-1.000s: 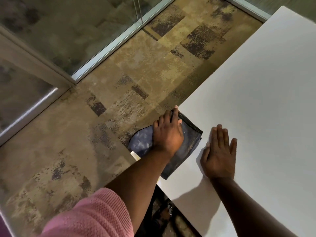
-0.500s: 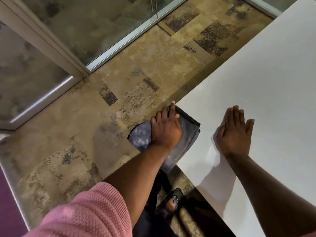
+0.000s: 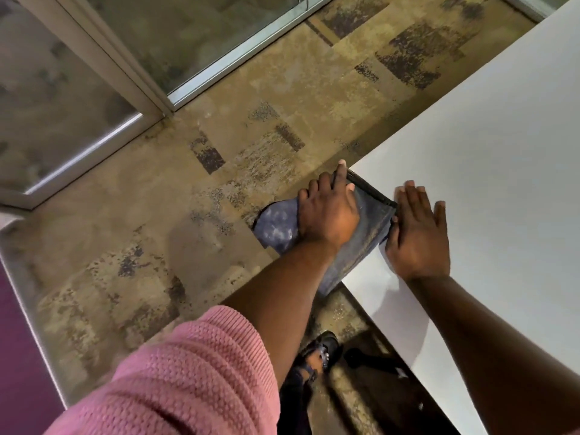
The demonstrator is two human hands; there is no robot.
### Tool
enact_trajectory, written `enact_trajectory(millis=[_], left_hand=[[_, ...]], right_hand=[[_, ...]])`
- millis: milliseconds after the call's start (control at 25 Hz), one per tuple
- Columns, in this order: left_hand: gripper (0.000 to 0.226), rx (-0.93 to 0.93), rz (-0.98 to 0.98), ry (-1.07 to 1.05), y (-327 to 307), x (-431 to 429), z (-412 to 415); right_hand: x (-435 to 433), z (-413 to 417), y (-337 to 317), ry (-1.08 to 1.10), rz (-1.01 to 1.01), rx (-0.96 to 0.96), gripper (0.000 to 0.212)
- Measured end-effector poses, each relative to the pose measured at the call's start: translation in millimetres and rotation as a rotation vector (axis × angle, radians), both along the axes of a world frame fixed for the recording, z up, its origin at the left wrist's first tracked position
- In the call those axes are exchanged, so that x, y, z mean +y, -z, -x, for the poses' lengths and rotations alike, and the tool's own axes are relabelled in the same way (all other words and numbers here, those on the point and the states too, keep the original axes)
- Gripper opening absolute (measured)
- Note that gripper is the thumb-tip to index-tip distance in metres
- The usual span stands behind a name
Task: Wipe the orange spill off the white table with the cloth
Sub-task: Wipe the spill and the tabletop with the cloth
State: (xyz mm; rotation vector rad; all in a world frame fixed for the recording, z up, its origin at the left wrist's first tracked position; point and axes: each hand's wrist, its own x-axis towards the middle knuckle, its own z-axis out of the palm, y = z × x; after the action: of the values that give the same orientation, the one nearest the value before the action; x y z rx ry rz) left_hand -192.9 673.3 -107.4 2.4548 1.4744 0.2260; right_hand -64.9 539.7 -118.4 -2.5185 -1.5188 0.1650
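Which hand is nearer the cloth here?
Left. The left hand lies on top of the cloth at the table corner; the right hand lies flat beside its right edge.

Smooth matt white table (image 3: 486, 183), soft blue cloth (image 3: 276, 227)

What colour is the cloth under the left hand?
Dark blue with pale blotches, seen in the head view: cloth.

**Count at the desk corner**

Two hands: the left hand (image 3: 328, 215) and the right hand (image 3: 416, 235). One cloth (image 3: 364, 237), under the left hand and touching the right. One white desk (image 3: 502, 171) beneath both. One pink sleeve (image 3: 188, 372), one sandalled foot (image 3: 320, 353) below the hands.
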Motion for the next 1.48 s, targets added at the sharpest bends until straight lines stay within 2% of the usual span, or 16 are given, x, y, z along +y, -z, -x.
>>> enact_trajectory(millis=[200, 400, 560, 800, 1120, 1400, 1480], left_hand=[[0.055, -0.043, -0.022, -0.158, 1, -22, 18], [0.055, -0.111, 0.091, -0.26, 3, -40, 40], [0.046, -0.259, 0.147, -0.331, 8, -18, 34], [0.046, -0.458, 0.1, -0.494, 18, -37, 24], [0.055, -0.674, 0.192, -0.629, 11, -122, 8], [0.059, -0.701, 0.3, -0.6, 6, -221, -5], [0.057, -0.69, 0.238, -0.579, 6, -249, -9]], right_hand=[[1, 0, 1, -0.011, 0.014, -0.044, 0.068], [3, 1, -5, -0.022, 0.062, -0.05, 0.071], [4, 2, -6, -0.025, 0.083, -0.073, 0.073], [5, 0, -4, -0.032, 0.083, -0.086, 0.074], [4, -1, -4, -0.07, 0.082, -0.079, 0.065], [3, -1, 1, -0.048, -0.006, -0.038, 0.062], [3, -2, 0, -0.054, -0.011, -0.047, 0.062]])
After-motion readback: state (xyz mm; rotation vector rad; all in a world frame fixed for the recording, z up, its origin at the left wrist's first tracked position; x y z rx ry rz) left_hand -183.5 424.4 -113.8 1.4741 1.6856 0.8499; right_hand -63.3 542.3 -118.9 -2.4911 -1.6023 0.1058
